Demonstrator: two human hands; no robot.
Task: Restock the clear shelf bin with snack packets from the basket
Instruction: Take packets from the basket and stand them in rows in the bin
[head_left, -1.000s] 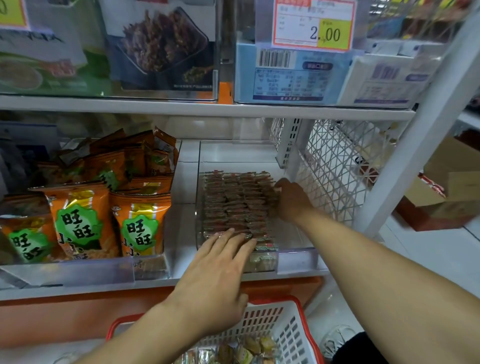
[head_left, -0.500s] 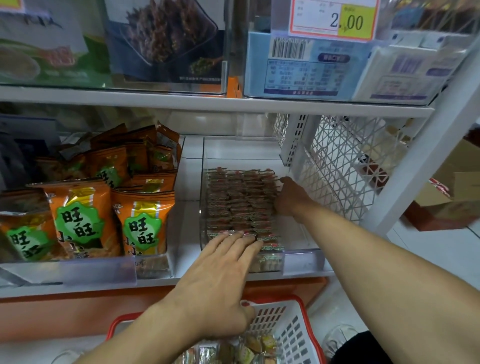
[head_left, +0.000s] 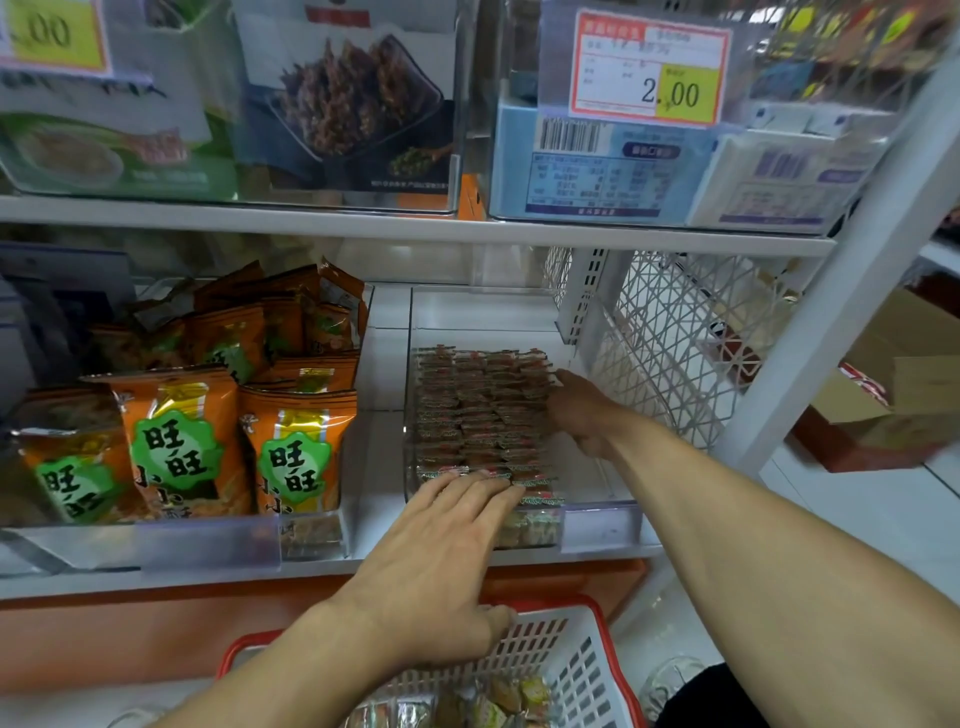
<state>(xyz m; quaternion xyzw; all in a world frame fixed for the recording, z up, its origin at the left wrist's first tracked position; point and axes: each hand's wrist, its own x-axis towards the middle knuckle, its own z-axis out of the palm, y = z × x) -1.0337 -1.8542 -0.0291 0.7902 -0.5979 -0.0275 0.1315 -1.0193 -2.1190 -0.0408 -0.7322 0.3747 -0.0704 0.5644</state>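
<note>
Presently both hands square the packets (head_left: 480, 410) in the bin (head_left: 597, 512) — left hand (head_left: 441, 561) flat, fingers straight, at the front; right hand (head_left: 582, 410) flat against the right side; neither holds anything.

Both arms reach forward, left grip (head_left: 441, 551) flat with fingers straight, right grip (head_left: 582, 410) extended farther ahead

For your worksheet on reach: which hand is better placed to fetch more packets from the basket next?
Left, probably. The left hand lies at the bin's front, just above the basket; the right hand reaches deep beside the packets.
</note>
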